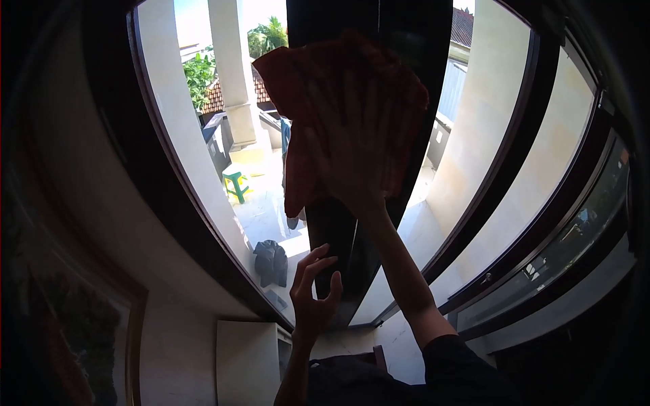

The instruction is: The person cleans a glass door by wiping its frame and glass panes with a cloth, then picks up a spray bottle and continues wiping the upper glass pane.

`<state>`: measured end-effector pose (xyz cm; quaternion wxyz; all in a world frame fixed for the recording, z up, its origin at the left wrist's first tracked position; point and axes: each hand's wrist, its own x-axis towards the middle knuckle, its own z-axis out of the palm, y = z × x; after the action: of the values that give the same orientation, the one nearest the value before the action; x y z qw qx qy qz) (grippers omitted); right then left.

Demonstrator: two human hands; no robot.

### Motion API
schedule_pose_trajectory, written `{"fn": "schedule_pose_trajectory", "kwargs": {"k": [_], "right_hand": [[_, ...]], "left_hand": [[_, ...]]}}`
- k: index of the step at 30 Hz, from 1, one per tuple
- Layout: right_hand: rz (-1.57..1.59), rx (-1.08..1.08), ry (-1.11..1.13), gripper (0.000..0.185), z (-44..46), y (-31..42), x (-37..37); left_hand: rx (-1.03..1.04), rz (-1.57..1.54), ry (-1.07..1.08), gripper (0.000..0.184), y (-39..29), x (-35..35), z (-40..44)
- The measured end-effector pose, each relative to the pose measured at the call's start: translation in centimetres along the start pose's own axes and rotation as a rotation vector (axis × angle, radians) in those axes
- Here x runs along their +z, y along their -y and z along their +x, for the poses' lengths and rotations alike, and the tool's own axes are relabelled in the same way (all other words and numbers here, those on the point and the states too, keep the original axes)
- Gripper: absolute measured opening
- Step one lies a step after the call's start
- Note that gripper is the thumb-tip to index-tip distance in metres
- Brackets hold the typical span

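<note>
A red cloth [305,169] lies spread against a dark upright door frame [328,271] in the upper middle of the head view. My right hand [352,145] presses flat on it, fingers stretched out and apart, arm raised. The cloth's edges hang beyond the hand on both sides. Lower down, my left hand [315,294] is held up in front of the frame's lower part. Its fingers are loosely bent, with a gap between them and the thumb, and nothing is in it. Shadow hides the fine detail of the cloth and the dark surface.
Through the glass at left show a tiled terrace with a green stool [235,184], a dark bundle [271,262] and a pale pillar [233,81]. A white cabinet [247,362] stands below left. A framed picture [81,325] is at far left, a dark-framed window [542,271] at right.
</note>
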<state>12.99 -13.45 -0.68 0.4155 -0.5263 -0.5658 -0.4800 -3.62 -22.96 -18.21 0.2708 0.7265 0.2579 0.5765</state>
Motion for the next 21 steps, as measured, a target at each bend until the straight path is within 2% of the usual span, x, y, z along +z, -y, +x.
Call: {"fn": "schedule_pose_trajectory", "kwargs": {"k": [3, 6, 8, 9, 11, 13, 14, 16, 17, 20, 21], "right_hand": [[0.017, 0.059, 0.112, 0.060, -6.5, 0.5, 1.6], [0.044, 0.021, 0.222, 0.049, -16.5, 0.7, 3.4], [-0.024, -0.138, 0.458, 0.042, -19.9, 0.0, 4.5], [-0.013, -0.141, 0.469, 0.042, -18.2, 0.0, 3.3], [0.269, 0.135, 0.576, 0.042, -9.1, -0.5, -0.3], [0.215, 0.221, 0.802, 0.040, -2.0, -1.1, -1.5], [0.236, 0.222, 0.809, 0.040, -1.2, -1.3, -1.1], [0.199, -0.109, -0.036, 0.053, -0.5, -1.8, -0.6], [0.207, -0.091, -0.047, 0.053, -2.6, -3.1, 1.8], [0.376, -0.262, 0.308, 0.050, -17.3, -1.8, 1.6], [0.432, -0.325, 0.429, 0.050, -19.9, -2.3, 3.6]], "left_hand": [[0.037, -0.024, -0.025, 0.031, -0.1, 1.7, -1.0], [0.007, -0.077, -0.058, 0.025, -1.0, 2.3, -1.0], [-0.016, -0.014, -0.083, 0.022, -1.7, 2.3, -0.8], [-0.019, -0.058, -0.117, 0.019, -1.5, 2.6, -0.9], [-0.077, -0.079, -0.120, 0.017, -2.0, 3.1, -0.8], [-0.119, -0.070, -0.127, 0.016, -2.1, 4.0, -1.9], [-0.142, -0.097, -0.103, 0.016, -2.2, 4.6, -2.3], [-0.153, -0.084, -0.063, 0.015, -2.2, 5.6, -3.2], [-0.198, -0.088, -0.025, 0.015, -1.9, 6.1, -4.3], [-0.316, -0.119, 0.067, 0.012, -0.3, 6.6, -8.3], [-0.328, -0.081, 0.084, 0.012, 0.0, 6.5, -9.5]]}}
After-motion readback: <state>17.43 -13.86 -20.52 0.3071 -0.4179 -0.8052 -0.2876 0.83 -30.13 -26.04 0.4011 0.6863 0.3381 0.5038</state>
